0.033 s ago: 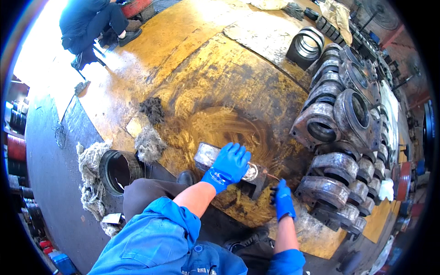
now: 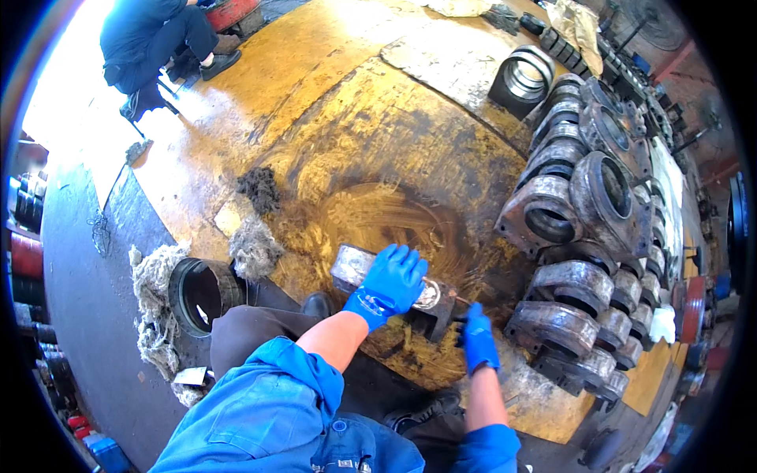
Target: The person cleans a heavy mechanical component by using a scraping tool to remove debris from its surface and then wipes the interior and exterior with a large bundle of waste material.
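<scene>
In front of me a grey metal bearing housing (image 2: 430,323) rests on the stained yellow floor, its machined end facing right. My left hand (image 2: 394,276), in a blue glove, lies over its top, fingers stretched out and close together, pressing on the metal. A round bright part (image 2: 428,295) shows just right of that palm. My right hand (image 2: 479,339), also gloved in blue, is closed at the housing's right end. From its fingers a thin reddish rod (image 2: 462,299) points left toward the housing; the rest of it is hidden in the grip.
Rows of similar housings (image 2: 556,288) are stacked on the right. A dark metal ring (image 2: 189,296) stands at left beside white rag waste (image 2: 154,276) and grey fibre clumps (image 2: 256,248). Another person (image 2: 154,47) sits at the far left. A single housing (image 2: 520,79) stands at the back.
My right hand has shifted slightly left, nearer the housing, with the thin rod. My left hand stays on the housing; the whole view has moved a little.
</scene>
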The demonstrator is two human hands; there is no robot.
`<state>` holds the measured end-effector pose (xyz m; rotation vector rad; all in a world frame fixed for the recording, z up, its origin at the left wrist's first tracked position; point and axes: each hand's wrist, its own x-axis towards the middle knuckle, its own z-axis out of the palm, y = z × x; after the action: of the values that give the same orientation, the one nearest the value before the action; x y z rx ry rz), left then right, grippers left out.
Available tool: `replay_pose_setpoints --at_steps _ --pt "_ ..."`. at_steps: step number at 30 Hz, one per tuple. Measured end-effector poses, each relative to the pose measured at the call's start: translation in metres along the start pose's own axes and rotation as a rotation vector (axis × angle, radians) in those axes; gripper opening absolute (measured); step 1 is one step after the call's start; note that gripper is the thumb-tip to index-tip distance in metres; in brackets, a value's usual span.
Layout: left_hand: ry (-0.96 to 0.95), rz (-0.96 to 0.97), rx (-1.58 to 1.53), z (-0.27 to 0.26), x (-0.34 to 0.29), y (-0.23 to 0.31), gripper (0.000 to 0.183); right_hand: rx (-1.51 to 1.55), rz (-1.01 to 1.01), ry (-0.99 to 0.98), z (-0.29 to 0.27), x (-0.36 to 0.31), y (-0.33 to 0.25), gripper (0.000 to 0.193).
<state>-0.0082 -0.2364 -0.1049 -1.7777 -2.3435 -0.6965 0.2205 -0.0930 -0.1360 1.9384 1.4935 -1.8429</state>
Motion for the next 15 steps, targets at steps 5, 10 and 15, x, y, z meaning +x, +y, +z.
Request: replay_pose_setpoints --at_steps 5,10,15 --pt "0.045 0.009 0.016 0.001 0.0 0.0 0.038 -0.043 -0.148 -0.013 0.022 -0.001 -0.006 0.071" --pt "0.002 0.0 0.003 0.004 0.001 0.001 0.039 0.021 0.152 0.046 -0.021 0.032 0.007 0.073" --pt "-0.004 0.01 0.036 0.004 -0.004 -0.003 0.04 -0.029 -0.084 -0.061 0.02 0.016 -0.008 0.071"
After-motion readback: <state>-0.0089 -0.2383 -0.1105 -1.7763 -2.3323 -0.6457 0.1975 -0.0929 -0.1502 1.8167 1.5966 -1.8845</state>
